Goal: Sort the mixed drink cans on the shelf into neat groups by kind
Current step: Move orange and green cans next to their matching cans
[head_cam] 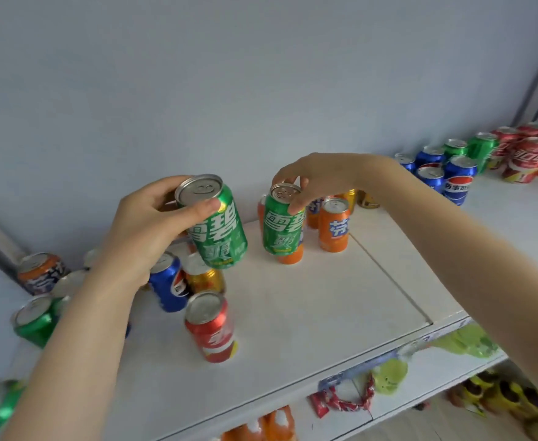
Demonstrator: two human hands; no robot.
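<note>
- The step in hand looked like gathering the green kind; the left hand (143, 230) had fingers and thumb curled round the upper wall of a green can (218, 230), held tilted and clear of the shelf (324, 297)
- The right hand (312, 179) pinched a second green can (283, 224) at its rim from above; that can was upright, just beside an orange can (333, 226); whether it rested on the shelf or hung just above it could not be told
- Next, by my judgement, both cans wanted carrying to the far green cans (480, 148), between the blue cans (458, 179) and the red cans (528, 157); that called for an upright set-down without knocking neighbours
- The cans were thin metal cylinders with glossy printed walls and bare silvery lids with pull tabs; probably slick to hold; the shelf was matte white board with a seam
- Unsorted yet: a red can (212, 326), a blue can (169, 284) and a gold can (204, 278) crowded below the left hand
</note>
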